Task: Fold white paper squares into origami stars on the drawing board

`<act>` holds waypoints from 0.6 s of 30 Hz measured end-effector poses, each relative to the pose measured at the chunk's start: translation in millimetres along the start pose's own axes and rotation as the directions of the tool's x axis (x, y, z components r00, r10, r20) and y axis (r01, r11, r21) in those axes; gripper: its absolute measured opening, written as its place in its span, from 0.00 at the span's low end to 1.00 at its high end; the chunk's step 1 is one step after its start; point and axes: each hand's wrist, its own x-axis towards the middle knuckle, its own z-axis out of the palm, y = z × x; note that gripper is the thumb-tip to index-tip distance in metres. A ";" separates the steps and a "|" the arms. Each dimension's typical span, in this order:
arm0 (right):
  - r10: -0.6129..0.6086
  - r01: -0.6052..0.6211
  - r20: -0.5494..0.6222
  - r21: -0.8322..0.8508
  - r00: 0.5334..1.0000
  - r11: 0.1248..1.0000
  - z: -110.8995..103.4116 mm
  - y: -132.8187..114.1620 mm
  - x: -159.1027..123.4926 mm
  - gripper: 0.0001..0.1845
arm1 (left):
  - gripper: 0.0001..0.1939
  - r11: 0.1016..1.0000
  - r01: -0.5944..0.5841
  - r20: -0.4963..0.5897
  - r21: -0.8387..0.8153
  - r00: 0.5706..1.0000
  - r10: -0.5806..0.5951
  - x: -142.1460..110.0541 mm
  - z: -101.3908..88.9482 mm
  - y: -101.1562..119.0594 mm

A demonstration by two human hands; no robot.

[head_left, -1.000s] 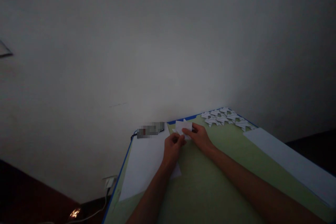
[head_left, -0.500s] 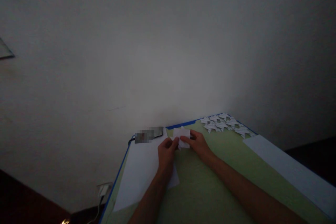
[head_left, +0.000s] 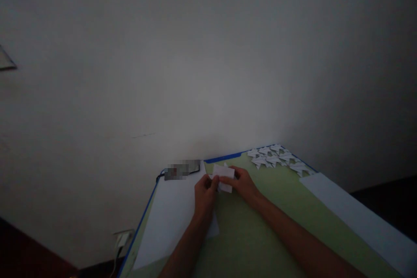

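Between my hands is a small piece of folded white paper [head_left: 225,173], held above the green table [head_left: 247,234]. My left hand [head_left: 205,192] pinches its lower left side. On the right side, my right hand [head_left: 241,182] grips it, with the thumb across the front and the fingers partly hidden behind the paper. A pointed bit of paper sticks up past its top edge. Under and beside my left forearm lies a large white sheet [head_left: 169,217].
Several folded white paper shapes [head_left: 273,160] sit in rows at the far right corner. A long white sheet [head_left: 355,221] runs along the right edge. A phone-like device [head_left: 182,170], partly blurred, lies at the back left with a cable. Behind the table stands a wall [head_left: 208,74].
The view has shifted slightly. The folded paper is tilted a little differently, and my right thumb has moved inward toward my left thumb. Both hands keep hold of it.
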 end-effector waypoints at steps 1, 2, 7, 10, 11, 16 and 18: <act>-0.005 0.005 0.001 -0.004 1.000 1.000 -0.2 0.8 0.5 0.19 | 0.21 1.000 -0.008 0.000 0.015 1.000 0.008 0.2 0.1 -0.6; -0.009 0.009 0.000 -0.007 1.000 1.000 -0.5 1.7 0.9 0.19 | 0.22 0.999 -0.014 -0.002 0.029 1.000 0.014 0.4 0.1 -0.9; 0.018 -0.018 -0.006 -0.011 1.000 1.000 -1.8 6.4 3.2 0.19 | 0.21 0.997 -0.023 -0.013 0.070 1.000 0.024 1.4 -0.7 -0.5; 0.024 -0.024 -0.023 0.004 0.999 1.000 -2.0 7.2 4.5 0.19 | 0.21 0.997 -0.029 -0.010 0.073 1.000 0.029 1.7 -0.8 1.9; 0.020 -0.019 -0.035 0.011 0.999 1.000 -1.9 7.1 4.8 0.19 | 0.21 0.998 -0.029 -0.002 0.059 1.000 0.030 1.6 -0.6 3.1; 0.000 0.003 -0.108 0.029 0.994 1.000 -0.3 6.0 5.0 0.20 | 0.20 0.999 -0.006 0.070 -0.054 0.998 0.009 1.2 0.9 6.1; -0.002 0.004 -0.106 0.024 0.994 1.000 0.6 5.3 4.4 0.19 | 0.21 0.999 0.001 0.058 -0.055 0.998 0.002 1.4 0.7 5.1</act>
